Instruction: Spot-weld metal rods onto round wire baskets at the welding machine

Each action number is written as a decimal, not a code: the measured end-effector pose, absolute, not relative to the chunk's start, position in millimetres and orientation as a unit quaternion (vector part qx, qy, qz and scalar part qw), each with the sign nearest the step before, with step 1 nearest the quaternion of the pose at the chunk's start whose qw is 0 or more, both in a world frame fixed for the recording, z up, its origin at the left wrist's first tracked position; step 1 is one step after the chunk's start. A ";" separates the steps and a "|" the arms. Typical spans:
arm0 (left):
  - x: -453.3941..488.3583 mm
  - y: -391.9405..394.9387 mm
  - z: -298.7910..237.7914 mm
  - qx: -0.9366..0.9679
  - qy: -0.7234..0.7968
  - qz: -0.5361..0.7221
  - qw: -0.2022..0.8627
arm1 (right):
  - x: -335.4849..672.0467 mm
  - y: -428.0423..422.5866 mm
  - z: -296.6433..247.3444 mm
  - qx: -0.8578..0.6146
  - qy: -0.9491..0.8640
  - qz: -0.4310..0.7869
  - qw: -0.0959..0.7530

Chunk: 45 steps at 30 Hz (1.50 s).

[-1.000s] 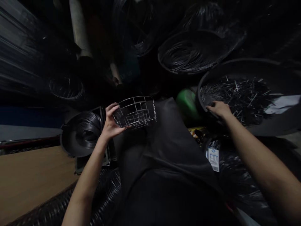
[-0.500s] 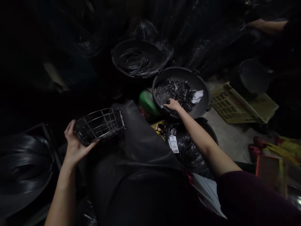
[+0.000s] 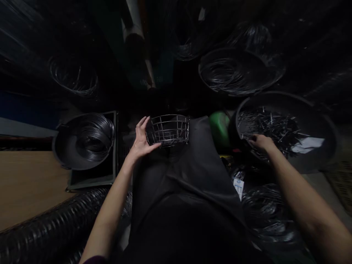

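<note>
My left hand [image 3: 141, 141] grips one end of a small wire basket [image 3: 170, 129], thumb below and fingers above. The basket's open wire frame sits over the dark apron [image 3: 192, 161] on my lap. To the right, my right hand [image 3: 262, 142] is at the near rim of a black tub [image 3: 327, 154] full of short cut wire pieces [image 3: 272, 126]. Its fingers are curled, and I cannot make out what, if anything, they hold. A crumpled white scrap [image 3: 308, 145] lies among the pieces.
Another tub [image 3: 202, 69] with coiled wire stands behind. Left, a coil of wire [image 3: 95, 135] sits in a tub on a crate [image 3: 115, 146]. A green container [image 3: 219, 126] stands right of my lap. A labelled wire coil [image 3: 264, 209] lies below my right forearm.
The view has swung left, so everything shifts rightward in the picture. My left hand still holds the wire basket. My right hand stays at the tub of wire pieces, its fingers now more curled.
</note>
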<state>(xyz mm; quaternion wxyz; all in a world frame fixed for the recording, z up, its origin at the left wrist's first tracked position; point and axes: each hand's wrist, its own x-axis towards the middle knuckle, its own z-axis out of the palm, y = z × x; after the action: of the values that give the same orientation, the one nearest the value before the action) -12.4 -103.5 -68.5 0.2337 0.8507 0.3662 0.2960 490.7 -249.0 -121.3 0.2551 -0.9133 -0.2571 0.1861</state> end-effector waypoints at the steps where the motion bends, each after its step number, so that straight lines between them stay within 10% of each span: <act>1: -11.8 -102.9 -67.8 0.853 0.364 0.291 0.235 | 490.9 -251.1 -117.2 -0.927 -0.240 0.183 0.222; 5: -6.6 -97.9 -61.2 0.869 0.363 0.233 0.242 | 475.7 -252.4 -85.3 -0.954 -0.205 0.147 0.164; 13: 5.3 -91.4 -49.3 0.883 0.369 0.154 0.247 | 322.3 -245.3 -39.3 -0.727 -0.379 0.325 0.472; 25: 0.1 -88.1 -50.3 0.884 0.352 0.181 0.250 | 244.8 -181.5 -17.7 -0.582 -0.566 0.516 0.272; 33: -13.1 -80.7 -41.0 0.860 0.362 0.262 0.245 | 212.4 -148.4 -25.8 -0.531 -0.795 0.168 0.241; 45: -14.6 -34.3 -23.6 0.846 0.366 0.311 0.231 | 221.7 -87.6 -13.7 -0.406 -0.871 0.032 0.275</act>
<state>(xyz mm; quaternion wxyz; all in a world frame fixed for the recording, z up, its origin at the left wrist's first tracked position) -14.6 -34.3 -23.6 0.2312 0.8461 0.3661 0.3108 221.7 -87.6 -13.7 0.2746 -0.4059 -0.8711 0.0322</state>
